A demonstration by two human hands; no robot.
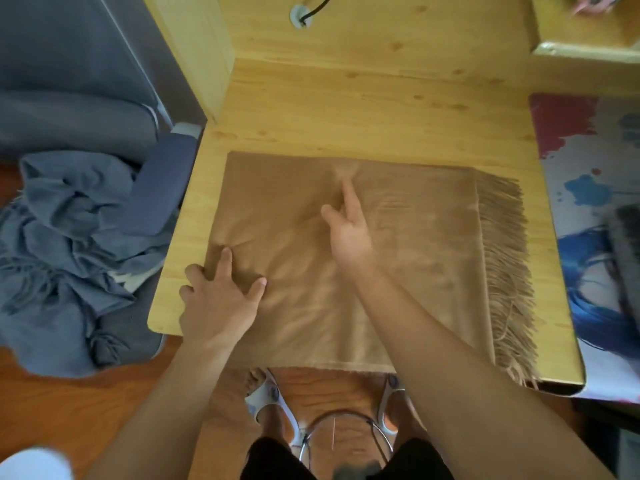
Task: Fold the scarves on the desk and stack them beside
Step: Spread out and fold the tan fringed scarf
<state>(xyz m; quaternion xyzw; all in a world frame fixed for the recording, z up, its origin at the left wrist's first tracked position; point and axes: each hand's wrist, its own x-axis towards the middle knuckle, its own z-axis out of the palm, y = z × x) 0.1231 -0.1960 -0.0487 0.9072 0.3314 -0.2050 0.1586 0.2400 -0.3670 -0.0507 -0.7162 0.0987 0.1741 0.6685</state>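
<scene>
Tan fringed scarf (398,258) lies folded on the pine desk (346,109), left hand (218,303) pressing flat at eight o'clock, right hand (346,230) open-fingered at centre.

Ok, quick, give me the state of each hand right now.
Left hand: open, fingers spread, pressing the near left corner of the tan scarf to the desk.
Right hand: open, fingers straight on the scarf's middle, holding nothing.
</scene>
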